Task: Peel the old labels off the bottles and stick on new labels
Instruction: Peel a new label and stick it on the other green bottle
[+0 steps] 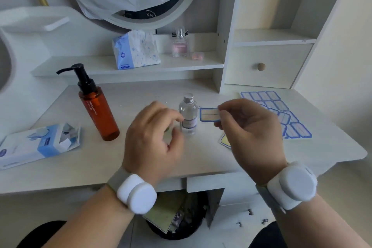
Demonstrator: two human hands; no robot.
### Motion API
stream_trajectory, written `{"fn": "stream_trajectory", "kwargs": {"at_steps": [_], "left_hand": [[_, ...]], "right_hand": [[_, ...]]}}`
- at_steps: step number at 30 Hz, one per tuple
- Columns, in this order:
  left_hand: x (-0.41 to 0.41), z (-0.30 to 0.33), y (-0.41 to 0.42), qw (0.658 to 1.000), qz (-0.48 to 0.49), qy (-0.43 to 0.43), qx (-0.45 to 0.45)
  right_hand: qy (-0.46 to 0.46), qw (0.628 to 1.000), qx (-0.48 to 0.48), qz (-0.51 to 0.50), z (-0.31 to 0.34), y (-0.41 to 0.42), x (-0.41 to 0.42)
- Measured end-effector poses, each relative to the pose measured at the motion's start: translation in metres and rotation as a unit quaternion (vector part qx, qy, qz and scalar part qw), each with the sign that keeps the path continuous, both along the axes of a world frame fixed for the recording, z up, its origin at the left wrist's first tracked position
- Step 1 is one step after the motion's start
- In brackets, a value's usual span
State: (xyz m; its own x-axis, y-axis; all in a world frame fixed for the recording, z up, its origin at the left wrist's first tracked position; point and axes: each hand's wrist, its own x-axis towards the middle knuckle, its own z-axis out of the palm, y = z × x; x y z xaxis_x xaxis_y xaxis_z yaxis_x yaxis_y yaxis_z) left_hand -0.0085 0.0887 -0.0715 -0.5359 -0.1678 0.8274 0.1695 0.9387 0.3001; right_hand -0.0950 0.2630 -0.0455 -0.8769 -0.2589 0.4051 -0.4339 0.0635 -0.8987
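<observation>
Nearest, the left hand (155,137) curls loosely, gripping nothing I can make out, and blocks the lower left of the small clear bottle (188,113), while the right hand (245,127) pinches one blue-bordered label (209,114) just right of it. Behind that hand, a label sheet (281,110) lies partly hidden. Left of the small bottle stands one amber pump bottle (96,104); beyond, one perfume bottle (180,44) shelved.

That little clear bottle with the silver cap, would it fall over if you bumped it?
Probably: the clear bottle is small, upright and narrow, so likely light and tippy. Lying down, its round body would probably roll. Its smooth wall may be slippery.
</observation>
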Motion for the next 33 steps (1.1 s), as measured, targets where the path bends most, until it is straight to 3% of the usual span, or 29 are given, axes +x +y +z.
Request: {"fn": "stream_trajectory", "kwargs": {"at_steps": [5,8,14,20,25,29,33], "left_hand": [[-0.001,-0.003,-0.039,0.986,0.125,-0.109,-0.023],[-0.002,-0.011,-0.042,0.978,0.112,-0.173,-0.035],[-0.008,-0.014,-0.050,0.973,0.093,-0.212,-0.014],[-0.009,-0.014,-0.051,0.981,0.081,-0.176,-0.002],[-0.007,-0.012,-0.051,0.990,0.083,-0.105,0.042],[-0.001,-0.011,-0.044,0.997,0.060,-0.031,0.048],[0.001,-0.012,-0.043,0.997,0.037,0.003,0.064]], "right_hand": [[-0.042,0.998,0.001,0.052,-0.019,-0.042,0.018],[-0.061,0.996,0.014,0.062,-0.024,-0.057,0.020],[-0.073,0.992,0.062,0.084,-0.023,-0.069,0.012],[-0.101,0.989,0.081,0.068,-0.019,-0.081,-0.001],[-0.159,0.982,-0.027,0.095,-0.021,-0.084,0.000],[-0.226,0.950,-0.154,0.151,-0.021,-0.083,0.003],[-0.232,0.936,-0.182,0.191,-0.022,-0.081,0.003]]}}
